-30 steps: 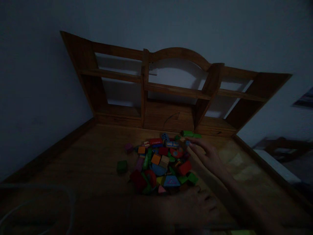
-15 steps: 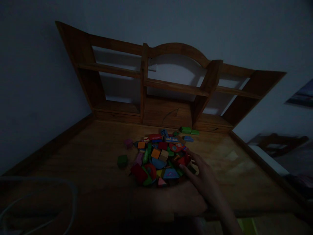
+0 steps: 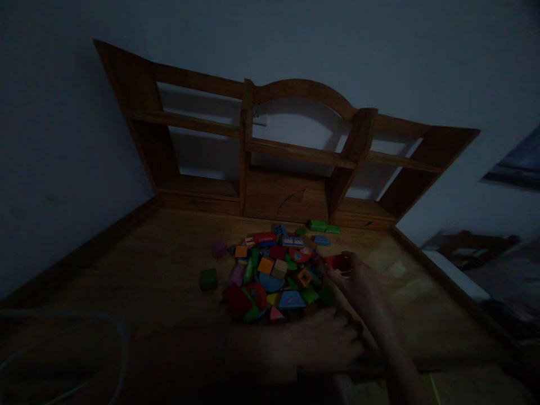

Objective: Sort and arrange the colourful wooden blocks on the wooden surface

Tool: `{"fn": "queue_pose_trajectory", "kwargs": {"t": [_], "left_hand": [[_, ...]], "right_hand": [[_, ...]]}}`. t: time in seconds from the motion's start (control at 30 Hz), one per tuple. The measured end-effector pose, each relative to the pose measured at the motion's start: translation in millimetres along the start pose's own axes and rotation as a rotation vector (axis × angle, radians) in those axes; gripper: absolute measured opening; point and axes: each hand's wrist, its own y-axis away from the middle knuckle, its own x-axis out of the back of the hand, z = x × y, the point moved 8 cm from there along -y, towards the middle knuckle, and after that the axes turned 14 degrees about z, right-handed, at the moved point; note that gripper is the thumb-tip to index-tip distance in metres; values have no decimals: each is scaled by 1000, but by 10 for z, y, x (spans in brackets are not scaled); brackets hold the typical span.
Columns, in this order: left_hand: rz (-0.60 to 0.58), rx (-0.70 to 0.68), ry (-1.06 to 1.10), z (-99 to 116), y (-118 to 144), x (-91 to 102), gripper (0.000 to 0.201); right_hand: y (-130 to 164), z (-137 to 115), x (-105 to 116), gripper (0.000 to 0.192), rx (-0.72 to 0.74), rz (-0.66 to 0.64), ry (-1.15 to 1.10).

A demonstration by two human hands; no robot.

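Red block (image 3: 337, 261) crosswise in right hand (image 3: 354, 281)

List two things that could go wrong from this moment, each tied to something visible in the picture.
The right hand holds a red block only at its fingertips, so it may slip and drop into the block pile. The scene is very dim, so shapes and colours may be misjudged. The left hand rests near the pile's front edge and could nudge blocks.

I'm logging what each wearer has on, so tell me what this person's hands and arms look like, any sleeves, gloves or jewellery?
Both are bare. The right hand and its forearm show no glove and no sleeve. The left hand is also ungloved. The dim light hides any ring, watch or marking, so I cannot tell if there is one.
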Motion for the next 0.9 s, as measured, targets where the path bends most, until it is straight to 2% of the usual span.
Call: {"fn": "queue_pose_trajectory", "kwargs": {"t": [0.1, 0.2, 0.33, 0.43, 0.67, 0.8, 0.9], "left_hand": [[35, 9, 76, -18, 12, 51, 24], [42, 24, 99, -33, 15, 75, 26], [25, 36, 102, -42, 17, 64, 25], [34, 38, 112, -44, 9, 81, 25], [4, 102, 148, -68, 1, 134, 23], [19, 71, 147, -56, -1, 137, 19], [28, 42, 155, -43, 2, 116, 17]], "right_hand": [[-224, 157, -59, 31, 21, -51, 162], [-404, 275, -213, 36, 64, -65, 309], [-501, 338, -494, 38, 127, -151, 419], [-520, 382, -607, 38, 134, -186, 434], [-446, 482, -682, 49, 71, -166, 336], [-453, 467, -626, 44, 89, -92, 275], [-573, 506, -572, 35, 106, -65, 230]]}}
